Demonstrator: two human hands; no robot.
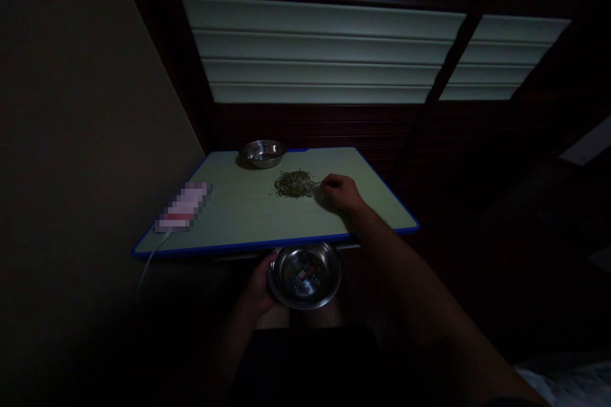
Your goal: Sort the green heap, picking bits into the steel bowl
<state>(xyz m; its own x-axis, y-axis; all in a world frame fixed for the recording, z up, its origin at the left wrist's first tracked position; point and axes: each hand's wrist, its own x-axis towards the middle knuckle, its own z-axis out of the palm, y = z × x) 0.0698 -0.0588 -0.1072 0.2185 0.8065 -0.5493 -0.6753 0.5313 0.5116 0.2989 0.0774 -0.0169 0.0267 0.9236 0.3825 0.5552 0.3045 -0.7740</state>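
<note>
My left hand [261, 283] grips the left rim of a shiny steel bowl [329, 289], which is held just below the table's front edge, over my lap. A small label or reflection shows on its bottom. Above the folding table [238, 216], my right hand [340, 191] is closed on a thin metal utensil that looks like a spoon [315, 186]. Its tip touches the right side of a loose pile of small greenish-brown beans or grains [292, 183]. The dim light hides finer detail of the pile and the spoon's tip.
A second steel bowl [263, 156] stands at the table's back left. On the left edge lies a phone-like object [184, 206], pixelated, with a white cable [151, 257] hanging off the front. Behind the table is a dark wooden panel with pale slats [324, 51]; a wall [95, 76] rises at left.
</note>
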